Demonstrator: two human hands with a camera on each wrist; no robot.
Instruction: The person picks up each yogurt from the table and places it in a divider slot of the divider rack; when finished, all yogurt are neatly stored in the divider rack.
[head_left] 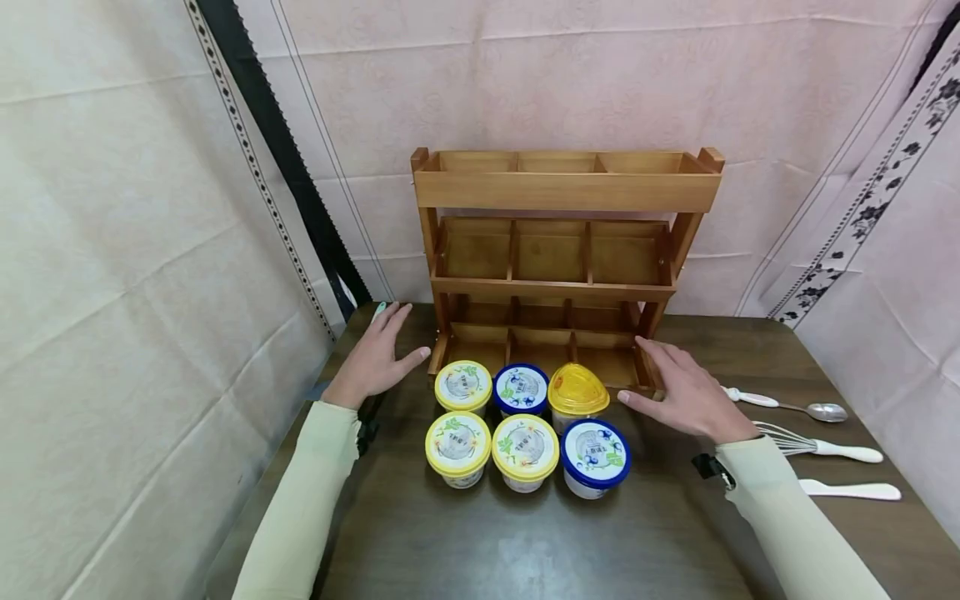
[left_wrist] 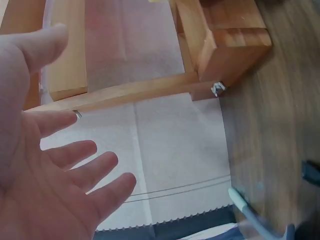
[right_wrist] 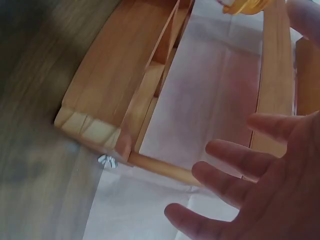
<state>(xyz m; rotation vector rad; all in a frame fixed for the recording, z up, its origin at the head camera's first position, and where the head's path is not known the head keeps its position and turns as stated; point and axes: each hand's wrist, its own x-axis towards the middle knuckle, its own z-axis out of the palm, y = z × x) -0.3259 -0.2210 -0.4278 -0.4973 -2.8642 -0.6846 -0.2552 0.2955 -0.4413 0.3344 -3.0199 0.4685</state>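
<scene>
Wooden rack (head_left: 566, 192), three-tiered, compartmented: stands upright toward the table's (head_left: 465, 550) back edge. Left hand (head_left: 375, 358), fingers spread: beside the rack's left end. Right hand (head_left: 693, 396), fingers spread: beside its right end; contact cannot be told. Tubs (head_left: 526, 448), six, yellow- or blue-lidded: stand in two rows before the rack. Spoon (head_left: 825, 412), whisk (head_left: 843, 451): lie at right.

the shelf (head_left: 565, 192) is smooth wood with a soft sheen; the table (head_left: 480, 542) looks like dark grained wood, faintly glossy. the tubs (head_left: 526, 447) appear smooth plastic. the spoon (head_left: 768, 402) and whisk (head_left: 825, 447) pair metal with white plastic. the cloth (head_left: 585, 92) is matt, creased.
</scene>
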